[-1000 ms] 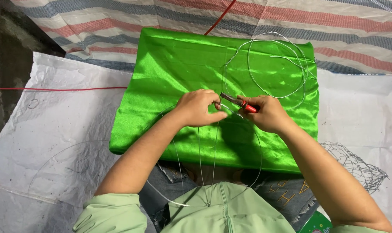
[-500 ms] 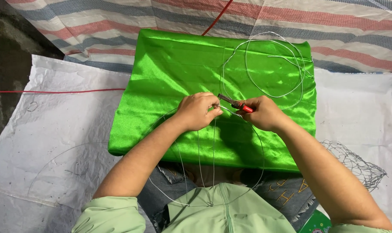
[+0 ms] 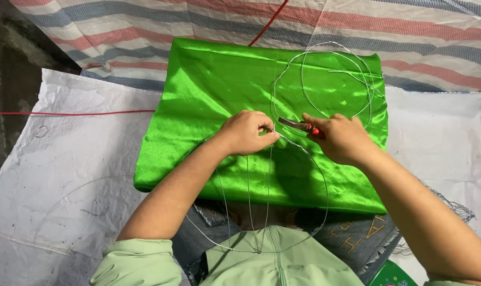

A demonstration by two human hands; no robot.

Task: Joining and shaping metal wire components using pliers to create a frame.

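Left hand: our left hand (image 3: 247, 132) sat curled just left of centre, its fingers pinched together on the thin wire (image 3: 275, 159) at the hand's 3 o'clock edge.
Right hand: our right hand (image 3: 342, 136) was clamped around the red-handled pliers (image 3: 300, 126), whose tips pointed toward 9 o'clock, close to the left hand.
Wire: it looped over the green satin cushion (image 3: 214, 95), with 1 coil at 1 o'clock of our hands and strands running down toward 6 o'clock, to our lap.
Cushion: it rested across our knees.
Surroundings: a white woven sheet (image 3: 66, 159) lay at 9 o'clock, a striped tarp (image 3: 410, 32) at 12 o'clock, a red cord (image 3: 66, 112) across the sheet.
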